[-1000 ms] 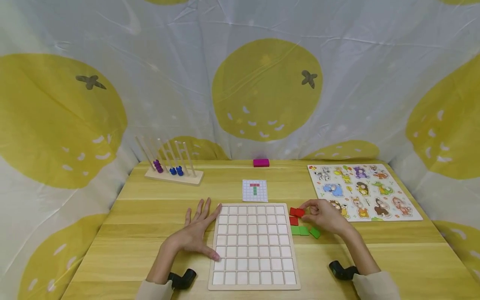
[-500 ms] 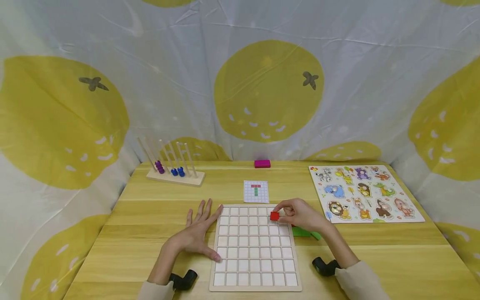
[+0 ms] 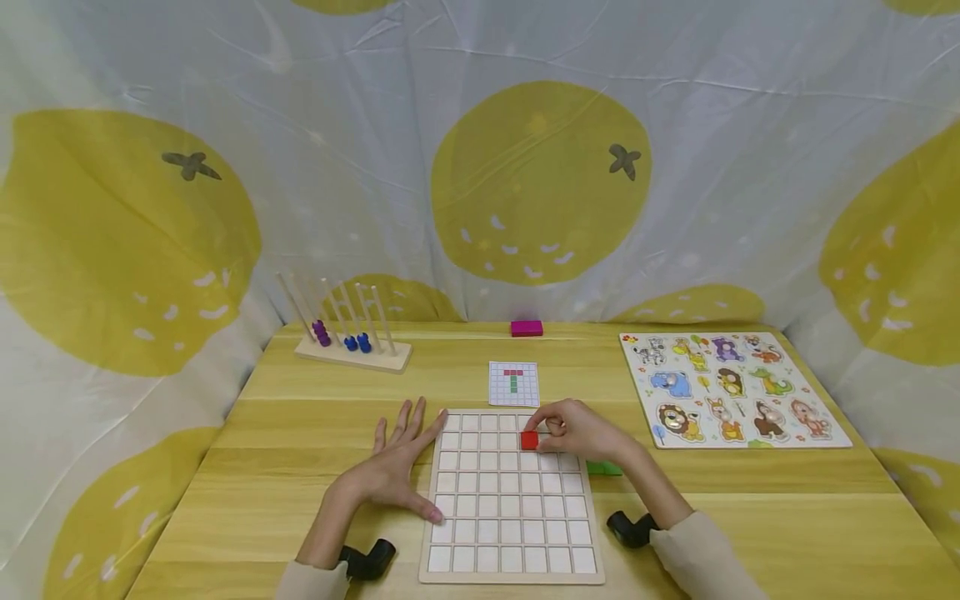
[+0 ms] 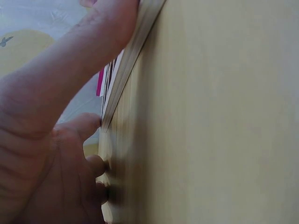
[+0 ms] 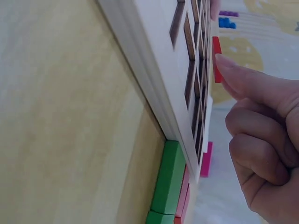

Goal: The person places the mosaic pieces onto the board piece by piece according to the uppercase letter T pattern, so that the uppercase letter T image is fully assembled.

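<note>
My right hand (image 3: 581,433) pinches a red square tile (image 3: 529,440) between thumb and forefinger. The tile is over the second row from the far edge of a wooden grid board (image 3: 510,577), right of its middle. In the right wrist view the red tile (image 5: 217,60) stands above the grid, its other fingers curled into the palm. My left hand (image 3: 393,475) is spread along the board's left side, with thumb and forefinger on the rim. Green tiles (image 3: 603,468) lie at the right edge; red tiles (image 5: 183,191) beyond them show in the right wrist view.
A card (image 3: 513,383) with a red and green T lies behind the board. Farther back are a magenta block (image 3: 527,328) and a peg stand (image 3: 356,356) with purple and blue beads. An animal puzzle (image 3: 735,392) lies to the right.
My right hand has picked up a red tile from beside the board and carried it left over the grid. The left hand stays at the board's edge.
</note>
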Demonstrator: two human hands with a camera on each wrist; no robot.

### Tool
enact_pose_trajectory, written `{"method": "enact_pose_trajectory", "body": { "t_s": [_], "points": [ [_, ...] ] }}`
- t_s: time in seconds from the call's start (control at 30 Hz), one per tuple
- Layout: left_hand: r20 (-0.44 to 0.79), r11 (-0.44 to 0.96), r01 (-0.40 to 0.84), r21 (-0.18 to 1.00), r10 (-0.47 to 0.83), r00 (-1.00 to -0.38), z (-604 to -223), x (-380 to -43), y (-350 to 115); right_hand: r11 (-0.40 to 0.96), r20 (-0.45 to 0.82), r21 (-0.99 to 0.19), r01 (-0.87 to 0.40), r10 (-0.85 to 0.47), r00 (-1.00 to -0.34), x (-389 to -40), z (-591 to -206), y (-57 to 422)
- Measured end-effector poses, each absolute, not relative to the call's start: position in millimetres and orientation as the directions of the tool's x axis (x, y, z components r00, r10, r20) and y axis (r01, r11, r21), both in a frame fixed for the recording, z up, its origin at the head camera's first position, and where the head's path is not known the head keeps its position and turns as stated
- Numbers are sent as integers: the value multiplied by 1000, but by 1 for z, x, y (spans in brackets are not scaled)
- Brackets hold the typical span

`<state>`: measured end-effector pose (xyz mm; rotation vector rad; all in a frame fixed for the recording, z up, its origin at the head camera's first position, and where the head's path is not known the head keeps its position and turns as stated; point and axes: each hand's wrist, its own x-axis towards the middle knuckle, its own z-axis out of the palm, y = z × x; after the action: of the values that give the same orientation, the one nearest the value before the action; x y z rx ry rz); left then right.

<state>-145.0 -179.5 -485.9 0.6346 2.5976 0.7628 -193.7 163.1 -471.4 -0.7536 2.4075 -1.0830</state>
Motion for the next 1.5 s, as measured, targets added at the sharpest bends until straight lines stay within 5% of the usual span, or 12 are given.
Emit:
{"method": "enact_pose_trajectory", "body": {
  "t_s": [0.63,1.13,1.5],
  "points": [
    [-198,745,318,586,513,-836,-481,-144,-179,557,-78,-760,-334,-589,-804,-193,-473,162],
    [-195,743,322,586,516,-834,-481,-144,-179,544,-142,-810,-219,-545,-826,-193,-476,161],
    [-210,746,309,591,511,-834,-480,-144,-179,577,-65,-780,-243,-460,-885,-192,-462,200]
  ]
}}
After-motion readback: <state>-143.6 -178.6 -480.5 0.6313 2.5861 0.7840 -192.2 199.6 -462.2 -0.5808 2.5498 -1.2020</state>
